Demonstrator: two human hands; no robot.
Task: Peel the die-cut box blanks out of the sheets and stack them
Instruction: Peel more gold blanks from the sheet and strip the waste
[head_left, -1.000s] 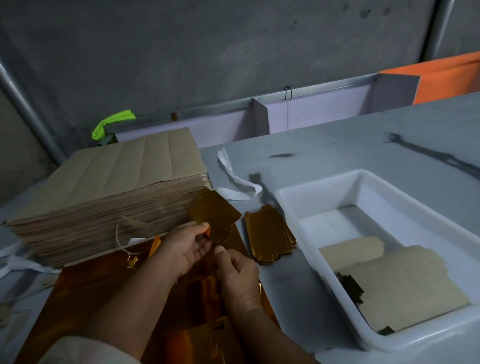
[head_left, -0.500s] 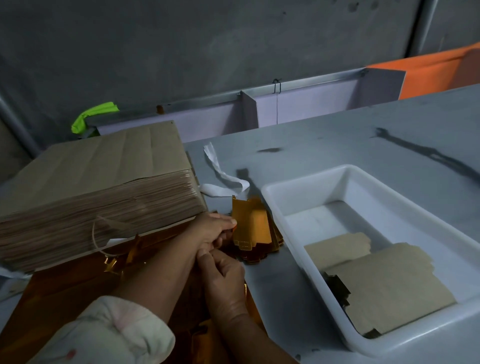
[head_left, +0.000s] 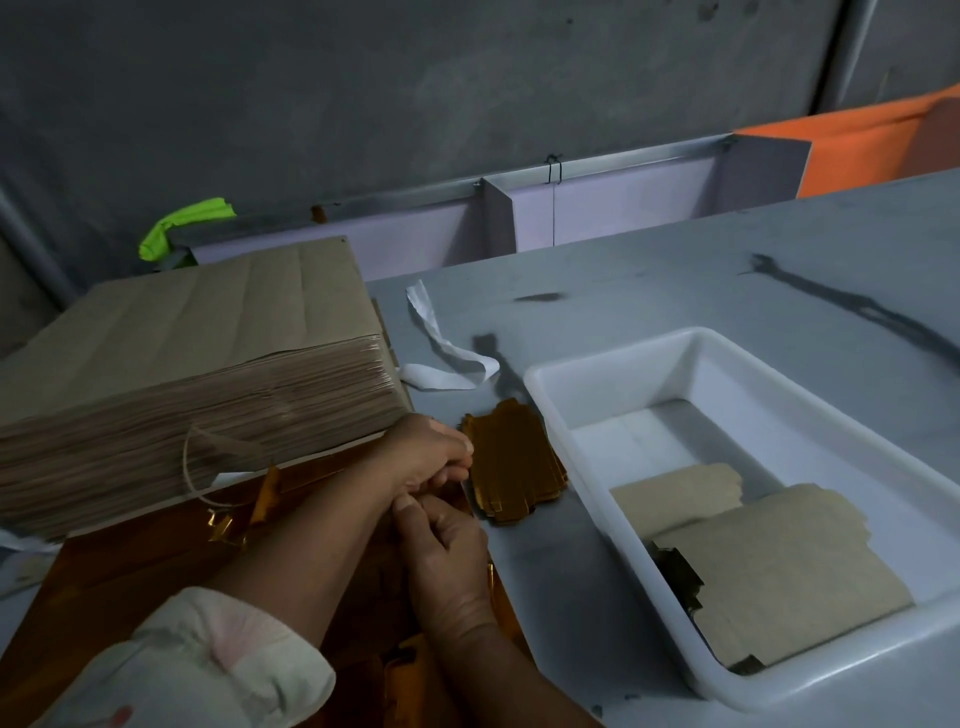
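Left hand (head_left: 431, 457) curls its fingers at the near edge of the gold blank stack (head_left: 514, 467), which lies on the worktop (head_left: 675, 291) beside the white tub (head_left: 545, 384). Whether it pinches a blank I cannot tell. Right hand (head_left: 449, 556) is curled just below it over the gold foil sheet (head_left: 119, 582), its grip hidden too. A nudge from either hand could skew the loose stack, and a hurried pull could tear a blank's tabs.

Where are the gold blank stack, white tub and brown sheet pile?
gold blank stack (head_left: 511, 460), head view, top face.
white tub (head_left: 857, 649), head view, near wall.
brown sheet pile (head_left: 208, 317), head view, top sheet.
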